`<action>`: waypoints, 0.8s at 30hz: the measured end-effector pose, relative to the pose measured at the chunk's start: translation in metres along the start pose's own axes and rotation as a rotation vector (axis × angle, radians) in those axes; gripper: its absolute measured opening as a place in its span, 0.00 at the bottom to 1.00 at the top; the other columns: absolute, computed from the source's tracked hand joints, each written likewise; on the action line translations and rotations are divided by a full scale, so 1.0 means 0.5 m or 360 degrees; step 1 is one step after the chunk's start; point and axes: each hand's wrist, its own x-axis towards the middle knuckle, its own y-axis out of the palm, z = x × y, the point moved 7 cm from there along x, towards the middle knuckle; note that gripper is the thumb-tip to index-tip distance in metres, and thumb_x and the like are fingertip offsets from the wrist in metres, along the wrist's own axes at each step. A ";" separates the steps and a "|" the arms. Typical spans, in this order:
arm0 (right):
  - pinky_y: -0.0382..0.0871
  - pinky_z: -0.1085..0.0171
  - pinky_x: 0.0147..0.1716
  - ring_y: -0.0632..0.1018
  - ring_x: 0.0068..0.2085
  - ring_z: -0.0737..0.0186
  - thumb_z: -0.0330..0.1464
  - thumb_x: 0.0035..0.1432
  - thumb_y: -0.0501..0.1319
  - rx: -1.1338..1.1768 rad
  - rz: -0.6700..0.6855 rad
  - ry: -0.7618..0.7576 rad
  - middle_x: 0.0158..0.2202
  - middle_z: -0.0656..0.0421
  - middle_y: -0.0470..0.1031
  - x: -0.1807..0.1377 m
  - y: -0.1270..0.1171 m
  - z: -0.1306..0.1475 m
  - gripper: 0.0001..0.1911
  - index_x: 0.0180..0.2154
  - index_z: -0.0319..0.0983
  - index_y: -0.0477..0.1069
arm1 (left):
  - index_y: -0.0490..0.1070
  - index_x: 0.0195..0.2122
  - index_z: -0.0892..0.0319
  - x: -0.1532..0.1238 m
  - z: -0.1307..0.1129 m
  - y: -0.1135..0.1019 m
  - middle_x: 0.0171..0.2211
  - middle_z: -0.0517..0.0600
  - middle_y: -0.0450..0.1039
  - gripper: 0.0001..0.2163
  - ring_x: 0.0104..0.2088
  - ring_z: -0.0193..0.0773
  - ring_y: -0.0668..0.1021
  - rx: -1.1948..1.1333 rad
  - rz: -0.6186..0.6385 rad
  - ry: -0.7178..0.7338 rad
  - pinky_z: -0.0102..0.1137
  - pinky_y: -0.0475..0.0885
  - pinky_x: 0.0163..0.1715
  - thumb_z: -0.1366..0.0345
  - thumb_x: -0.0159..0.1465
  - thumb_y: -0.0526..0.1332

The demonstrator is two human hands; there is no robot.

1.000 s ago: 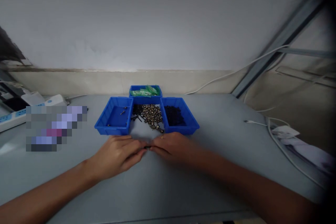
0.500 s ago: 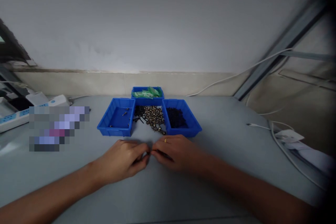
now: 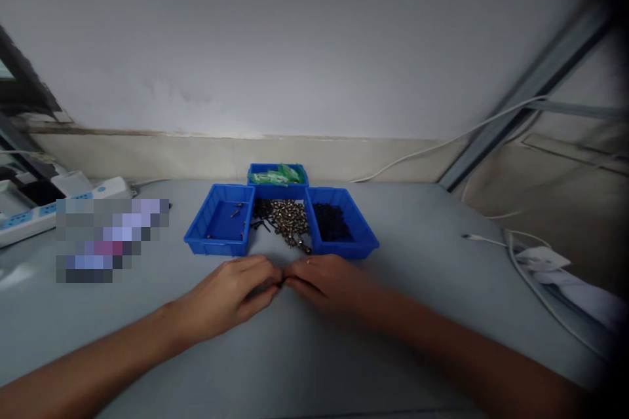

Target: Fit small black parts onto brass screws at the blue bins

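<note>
My left hand (image 3: 238,291) and my right hand (image 3: 327,281) meet fingertip to fingertip above the grey table, both pinched closed. A tiny dark piece shows between the fingertips, too small and too covered to name. Just beyond the hands lies a heap of brass-coloured metal fittings (image 3: 289,219), with small black screw-like parts (image 3: 263,209) along its left side. Left of the heap is a blue bin (image 3: 196,243) holding a few brass pieces. On the right, another blue bin (image 3: 366,245) contains many small black parts (image 3: 331,221).
Behind the heap, a third blue bin (image 3: 280,191) holds green plastic bags (image 3: 279,175). A white power strip (image 3: 29,221) and a pixelated object (image 3: 113,239) are at the left. White cables (image 3: 528,317) lie at the right, near a metal frame post (image 3: 496,124).
Both hands stay together in nearly the same place, with the fingers of each shifting slightly at the meeting point. The whole view has moved a little.
</note>
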 end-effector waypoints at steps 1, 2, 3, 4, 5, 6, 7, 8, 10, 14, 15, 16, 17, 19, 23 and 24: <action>0.62 0.68 0.31 0.72 0.31 0.66 0.30 0.60 0.47 0.0016 0.0035 -0.0005 0.29 0.58 0.71 0.001 0.003 0.001 0.12 0.32 0.37 0.67 | 0.63 0.34 0.59 0.000 -0.001 0.002 0.30 0.47 0.65 0.05 0.31 0.32 0.70 -0.0010 0.0019 0.0027 0.26 0.65 0.31 0.67 0.63 0.50; 0.62 0.68 0.30 0.72 0.31 0.66 0.30 0.60 0.47 0.0032 0.0059 -0.0004 0.29 0.58 0.71 0.002 0.005 0.002 0.12 0.32 0.37 0.67 | 0.64 0.35 0.59 0.000 -0.002 0.003 0.31 0.47 0.66 0.05 0.32 0.32 0.70 -0.0015 0.0034 0.0047 0.27 0.65 0.32 0.67 0.64 0.50; 0.62 0.68 0.30 0.72 0.30 0.66 0.30 0.59 0.47 0.0049 0.0070 -0.0003 0.29 0.58 0.71 0.002 0.005 0.002 0.11 0.32 0.36 0.67 | 0.64 0.36 0.59 0.000 -0.003 0.004 0.31 0.48 0.66 0.06 0.32 0.32 0.70 -0.0018 0.0042 0.0057 0.27 0.66 0.33 0.67 0.64 0.49; 0.62 0.69 0.30 0.72 0.30 0.67 0.30 0.59 0.48 0.0069 0.0070 0.0004 0.29 0.58 0.71 0.002 0.005 0.003 0.11 0.31 0.36 0.67 | 0.64 0.36 0.59 0.000 -0.003 0.004 0.32 0.48 0.66 0.06 0.33 0.33 0.70 -0.0019 0.0041 0.0054 0.28 0.66 0.33 0.67 0.64 0.50; 0.62 0.69 0.30 0.72 0.30 0.67 0.30 0.59 0.48 0.0087 0.0061 0.0013 0.29 0.58 0.71 0.002 0.003 0.003 0.11 0.31 0.36 0.67 | 0.64 0.36 0.59 0.000 -0.002 0.003 0.31 0.48 0.66 0.05 0.32 0.33 0.70 -0.0017 0.0036 0.0043 0.28 0.66 0.33 0.67 0.63 0.50; 0.62 0.69 0.30 0.72 0.30 0.67 0.31 0.59 0.48 0.0098 0.0047 0.0020 0.29 0.58 0.71 0.002 0.001 0.003 0.11 0.31 0.36 0.68 | 0.64 0.36 0.59 0.000 -0.001 0.002 0.31 0.48 0.66 0.04 0.31 0.33 0.70 -0.0010 0.0028 0.0022 0.28 0.66 0.32 0.68 0.62 0.51; 0.62 0.68 0.30 0.72 0.30 0.66 0.32 0.59 0.49 0.0104 0.0032 0.0031 0.29 0.58 0.72 0.001 0.000 0.002 0.11 0.31 0.36 0.68 | 0.64 0.36 0.59 0.001 0.000 0.001 0.30 0.47 0.66 0.04 0.31 0.33 0.71 0.0003 0.0024 0.0002 0.28 0.66 0.31 0.68 0.61 0.52; 0.62 0.68 0.30 0.72 0.31 0.66 0.32 0.59 0.49 0.0107 0.0022 0.0047 0.29 0.58 0.72 0.000 -0.001 0.000 0.11 0.32 0.36 0.68 | 0.64 0.35 0.59 0.001 0.000 0.001 0.29 0.47 0.66 0.04 0.30 0.33 0.71 0.0021 0.0025 -0.0011 0.28 0.66 0.30 0.69 0.61 0.52; 0.62 0.68 0.30 0.72 0.31 0.66 0.32 0.59 0.50 0.0106 0.0005 0.0083 0.30 0.58 0.72 -0.001 -0.002 -0.005 0.10 0.33 0.37 0.68 | 0.64 0.33 0.60 0.001 0.000 0.002 0.27 0.46 0.66 0.03 0.28 0.33 0.71 0.0072 0.0032 -0.0005 0.28 0.66 0.28 0.69 0.60 0.52; 0.61 0.68 0.29 0.72 0.30 0.66 0.33 0.58 0.50 0.0101 -0.0037 0.0083 0.29 0.58 0.72 -0.004 -0.002 -0.007 0.10 0.32 0.37 0.67 | 0.64 0.32 0.60 0.001 0.002 0.002 0.26 0.47 0.66 0.05 0.27 0.33 0.71 0.0207 0.0006 0.0027 0.28 0.66 0.27 0.67 0.61 0.51; 0.61 0.68 0.28 0.72 0.29 0.66 0.33 0.58 0.50 0.0102 -0.0041 0.0076 0.28 0.59 0.71 -0.004 -0.003 -0.006 0.10 0.31 0.37 0.67 | 0.65 0.32 0.60 0.001 0.003 0.002 0.26 0.47 0.67 0.05 0.27 0.33 0.71 0.0237 0.0003 0.0034 0.28 0.66 0.27 0.67 0.62 0.51; 0.60 0.69 0.27 0.71 0.28 0.67 0.34 0.58 0.51 0.0106 -0.0039 0.0074 0.27 0.60 0.71 -0.004 -0.004 -0.005 0.09 0.31 0.37 0.67 | 0.65 0.32 0.60 0.001 0.002 0.002 0.26 0.47 0.67 0.06 0.28 0.33 0.71 0.0260 0.0002 0.0047 0.28 0.66 0.28 0.67 0.62 0.51; 0.60 0.69 0.26 0.71 0.28 0.67 0.34 0.58 0.51 0.0120 -0.0033 0.0078 0.26 0.60 0.71 -0.004 -0.005 -0.003 0.09 0.30 0.37 0.66 | 0.65 0.32 0.60 0.002 0.001 0.002 0.27 0.47 0.67 0.07 0.28 0.33 0.71 0.0275 0.0004 0.0065 0.28 0.66 0.28 0.66 0.63 0.50; 0.59 0.69 0.25 0.71 0.27 0.68 0.35 0.58 0.52 0.0165 -0.0013 0.0087 0.26 0.60 0.71 -0.003 -0.007 -0.001 0.09 0.30 0.37 0.66 | 0.66 0.32 0.60 0.003 -0.004 0.001 0.27 0.47 0.67 0.08 0.28 0.33 0.71 0.0297 0.0005 0.0107 0.27 0.65 0.28 0.66 0.64 0.49; 0.58 0.69 0.24 0.71 0.26 0.67 0.35 0.59 0.50 0.0158 -0.0005 0.0109 0.25 0.60 0.71 -0.003 -0.009 -0.001 0.10 0.29 0.37 0.66 | 0.66 0.33 0.59 0.005 -0.011 -0.002 0.27 0.46 0.67 0.08 0.28 0.32 0.70 0.0315 0.0006 0.0131 0.27 0.64 0.27 0.66 0.64 0.49; 0.58 0.69 0.24 0.71 0.27 0.67 0.34 0.58 0.50 0.0148 -0.0012 0.0118 0.26 0.60 0.71 -0.003 -0.009 -0.003 0.10 0.29 0.37 0.66 | 0.66 0.33 0.59 0.005 -0.009 -0.002 0.27 0.46 0.67 0.08 0.28 0.33 0.70 0.0322 0.0014 0.0105 0.27 0.64 0.27 0.65 0.64 0.49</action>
